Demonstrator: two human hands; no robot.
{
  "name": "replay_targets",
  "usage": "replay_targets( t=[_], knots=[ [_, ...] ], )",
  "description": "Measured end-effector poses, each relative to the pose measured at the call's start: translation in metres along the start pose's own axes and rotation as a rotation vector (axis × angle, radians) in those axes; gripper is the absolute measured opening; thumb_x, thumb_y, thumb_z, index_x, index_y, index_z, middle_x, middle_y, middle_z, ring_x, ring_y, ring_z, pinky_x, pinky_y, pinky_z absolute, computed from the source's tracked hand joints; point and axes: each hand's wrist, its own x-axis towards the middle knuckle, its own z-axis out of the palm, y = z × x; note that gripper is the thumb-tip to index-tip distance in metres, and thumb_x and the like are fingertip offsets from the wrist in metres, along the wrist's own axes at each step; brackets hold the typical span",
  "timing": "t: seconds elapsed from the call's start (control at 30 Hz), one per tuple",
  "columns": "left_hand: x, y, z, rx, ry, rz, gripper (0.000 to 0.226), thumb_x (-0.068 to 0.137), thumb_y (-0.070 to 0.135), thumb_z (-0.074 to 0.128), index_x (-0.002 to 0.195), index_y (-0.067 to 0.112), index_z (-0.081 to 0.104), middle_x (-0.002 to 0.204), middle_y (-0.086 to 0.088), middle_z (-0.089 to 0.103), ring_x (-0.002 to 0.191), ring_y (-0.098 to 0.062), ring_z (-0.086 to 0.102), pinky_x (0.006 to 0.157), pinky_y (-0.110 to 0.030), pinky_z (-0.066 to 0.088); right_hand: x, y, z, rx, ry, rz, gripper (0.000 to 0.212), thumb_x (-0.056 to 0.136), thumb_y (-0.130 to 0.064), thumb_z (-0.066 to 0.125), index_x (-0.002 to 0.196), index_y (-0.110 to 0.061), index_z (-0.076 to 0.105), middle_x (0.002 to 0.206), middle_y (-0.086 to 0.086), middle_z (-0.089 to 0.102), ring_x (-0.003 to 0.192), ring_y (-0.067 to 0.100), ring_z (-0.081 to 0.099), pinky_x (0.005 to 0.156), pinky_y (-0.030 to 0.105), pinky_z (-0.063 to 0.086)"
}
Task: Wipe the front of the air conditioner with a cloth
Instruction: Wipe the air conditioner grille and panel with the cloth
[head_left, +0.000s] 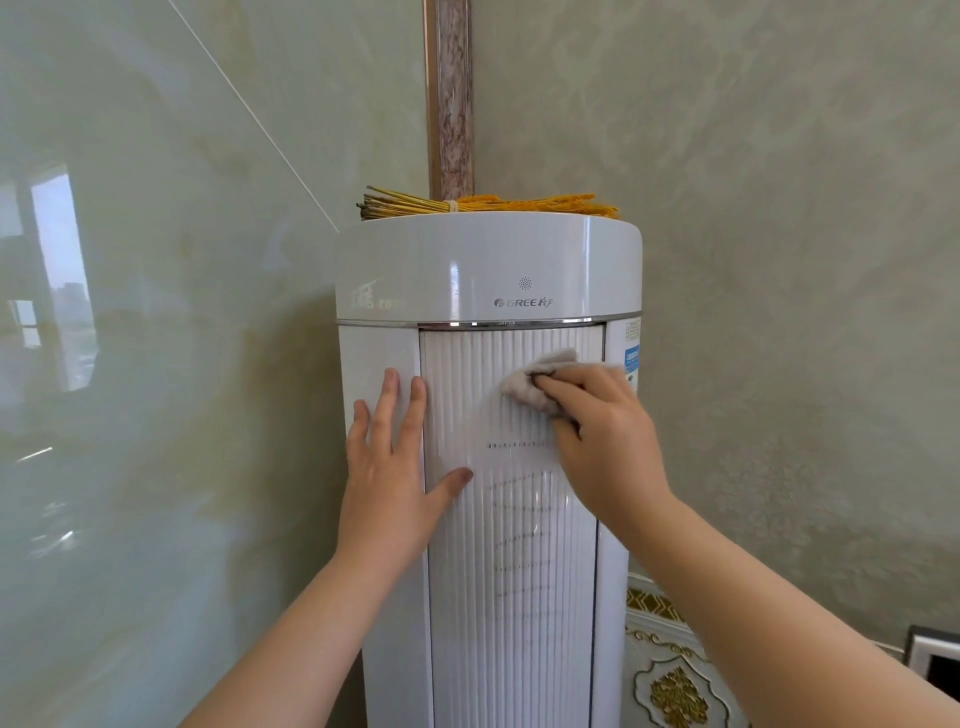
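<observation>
A tall white standing air conditioner (483, 270) fills the middle of the view, with a ribbed vertical grille (519, 545) down its front. My right hand (605, 441) presses a crumpled grey-white cloth (524, 387) against the upper right of the grille, fingers closed over it. My left hand (395, 467) lies flat and open on the smooth left panel, its thumb reaching onto the grille's edge.
A bundle of yellow dried stalks (467, 205) lies on top of the unit. A glossy tiled wall (156, 364) stands at the left, a textured wall (779, 312) at the right. A gold-patterned white cabinet (665, 675) sits low right beside the unit.
</observation>
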Motion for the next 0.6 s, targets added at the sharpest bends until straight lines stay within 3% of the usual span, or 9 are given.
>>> replay_targets(
  t=[0.13, 0.33, 0.6],
  knots=[
    [-0.001, -0.001, 0.001, 0.003, 0.021, 0.021, 0.112, 0.089, 0.070, 0.066, 0.165, 0.052, -0.015, 0.173, 0.025, -0.027, 0.164, -0.030, -0.010, 0.122, -0.046, 0.015, 0.005, -0.024, 0.019, 0.035, -0.062, -0.181, 0.027, 0.090, 0.000, 0.073, 0.115, -0.006, 0.079, 0.116, 0.008, 0.075, 0.113, 0.028, 0.062, 0.097, 0.043, 0.053],
    [-0.002, 0.000, 0.003, -0.031, 0.048, 0.013, 0.115, 0.088, 0.067, 0.071, 0.161, 0.059, -0.016, 0.173, 0.027, -0.022, 0.164, -0.027, -0.007, 0.120, -0.040, 0.018, 0.001, -0.036, 0.029, 0.039, -0.311, -0.347, 0.033, 0.094, -0.008, 0.068, 0.126, -0.013, 0.074, 0.126, 0.000, 0.074, 0.124, 0.021, 0.059, 0.107, 0.040, 0.047],
    [-0.003, 0.000, 0.001, 0.010, 0.003, -0.001, 0.116, 0.087, 0.065, 0.069, 0.164, 0.052, -0.017, 0.172, 0.025, -0.028, 0.164, -0.027, -0.014, 0.123, -0.047, 0.014, -0.003, -0.003, -0.002, -0.007, -0.195, -0.231, 0.027, 0.088, 0.005, 0.073, 0.105, -0.013, 0.082, 0.108, 0.002, 0.075, 0.109, 0.024, 0.064, 0.092, 0.041, 0.057]
  ],
)
